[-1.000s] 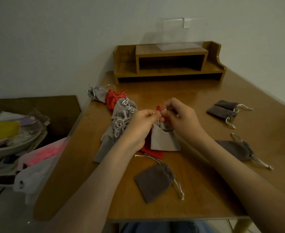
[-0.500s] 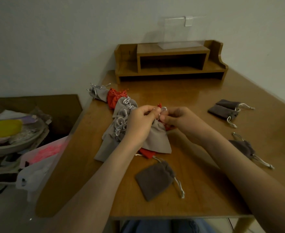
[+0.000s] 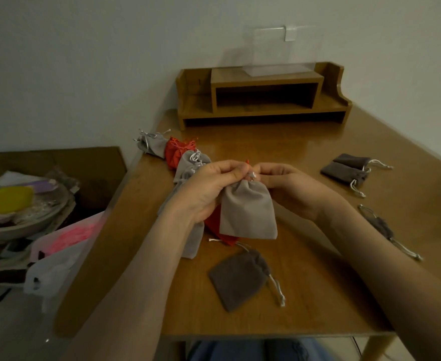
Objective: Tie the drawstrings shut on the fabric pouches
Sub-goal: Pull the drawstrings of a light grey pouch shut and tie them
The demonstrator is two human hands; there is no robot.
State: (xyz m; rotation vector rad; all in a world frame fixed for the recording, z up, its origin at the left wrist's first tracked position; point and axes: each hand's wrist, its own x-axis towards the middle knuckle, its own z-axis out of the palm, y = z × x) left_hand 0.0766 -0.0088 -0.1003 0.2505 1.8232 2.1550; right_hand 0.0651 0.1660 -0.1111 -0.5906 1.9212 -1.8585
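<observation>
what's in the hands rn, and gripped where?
One light grey pouch, held by its gathered neck. The left hand and right hand both pinch it there, at the drawstring; the body hangs below.

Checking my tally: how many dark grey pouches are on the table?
4: front pouch near the table edge; back pouch and its neighbour together at far right; fourth pouch beside the right forearm. Arms may hide more.
</observation>
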